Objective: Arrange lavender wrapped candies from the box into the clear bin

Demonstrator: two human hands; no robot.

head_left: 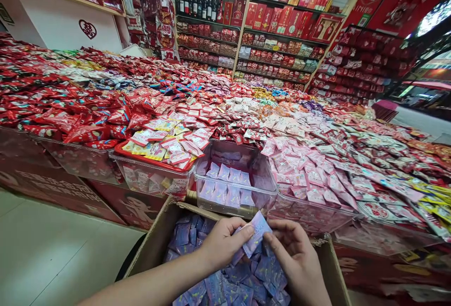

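Above an open cardboard box (160, 238), my left hand (225, 240) pinches a small lilac candy packet (259, 232) between thumb and fingers. A further packet appears to sit under it, partly hidden by my fingers. My right hand (299, 256) grips the packet's right edge with thumb and fingertips. Below both hands, many purple candy packets (225, 289) fill the box. Just beyond it stands a clear plastic bin (236, 186), with similar lilac packets (230, 195) lying in rows on its bottom.
A bin of pink packets (310, 179) stands to the right, and a red-rimmed bin (155, 167) of yellow and pink packets to the left. Heaped red packets (91, 118) spread farther left. Shelves (243, 24) with bottles and red boxes rise behind. Tiled floor (63, 249) shows at lower left.
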